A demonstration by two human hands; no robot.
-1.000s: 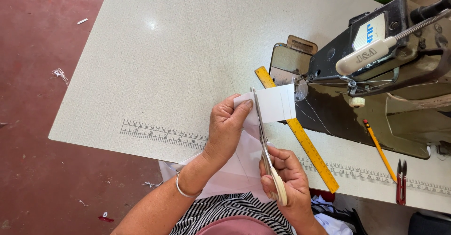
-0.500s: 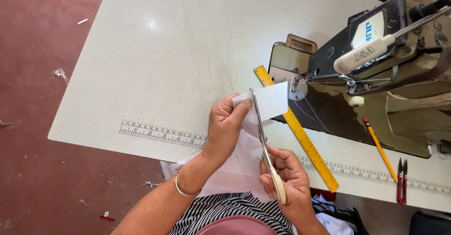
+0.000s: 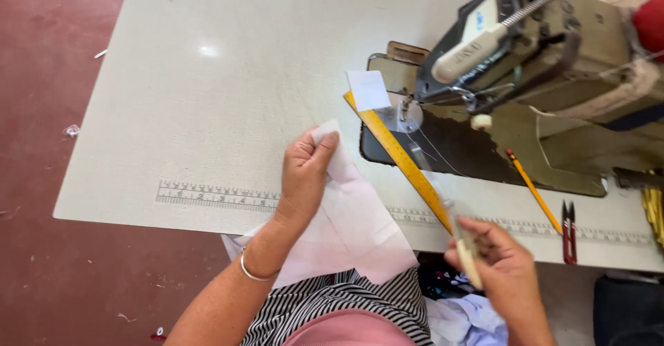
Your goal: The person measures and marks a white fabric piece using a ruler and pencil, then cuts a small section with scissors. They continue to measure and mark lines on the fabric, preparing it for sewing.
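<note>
Left hand [image 3: 306,173] pinches white fabric sheet [image 3: 346,221] at table [image 3: 207,111] edge; right hand [image 3: 494,263] closed round cream-handled scissors [image 3: 465,239], blurred, beside yellow ruler [image 3: 401,156]; small white cut piece [image 3: 368,90] near sewing machine [image 3: 553,62]

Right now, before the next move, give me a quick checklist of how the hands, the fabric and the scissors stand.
1. Left hand grips the white fabric at its upper corner: ok.
2. Right hand holds the scissors: ok.
3. Scissor blades shut: cannot tell, blurred.
4. Small white cut piece lies apart on the yellow ruler, beside the sewing machine: ok.
5. Scissors away from the fabric: ok.
6. Pencil and red snips lie on the table, away from both hands: ok.
</note>
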